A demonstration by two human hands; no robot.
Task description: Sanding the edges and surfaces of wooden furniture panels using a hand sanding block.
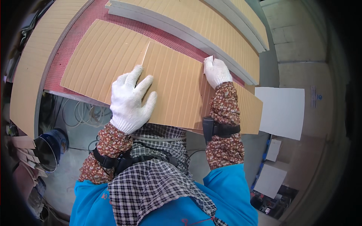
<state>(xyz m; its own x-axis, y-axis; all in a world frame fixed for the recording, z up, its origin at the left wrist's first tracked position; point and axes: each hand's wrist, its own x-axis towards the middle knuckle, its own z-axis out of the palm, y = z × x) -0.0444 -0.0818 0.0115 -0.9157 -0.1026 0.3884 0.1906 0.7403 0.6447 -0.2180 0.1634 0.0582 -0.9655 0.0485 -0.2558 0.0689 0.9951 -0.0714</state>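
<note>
In a white knit glove, my left hand [132, 98] lies open with fingers spread on a tan grooved panel [169, 90]. Its fingertips are close to a pale edge where this panel meets another tan grooved panel [102, 52] on the left. My right hand [218, 71], gloved the same way, is closed at the far edge of the panels. A small pale flat piece [208, 60] shows between its fingers; whether it is folded paper or a pad I cannot tell. Red textured matting [66, 56] lies under the panels.
Stacked tan boards with grey edges [158, 20] lie beyond the panels, and a long tan board [26, 83] runs along the left. A white sheet [283, 109] sits at the right. Below left stand a dark blue bucket [62, 141] and coiled hoses [85, 113].
</note>
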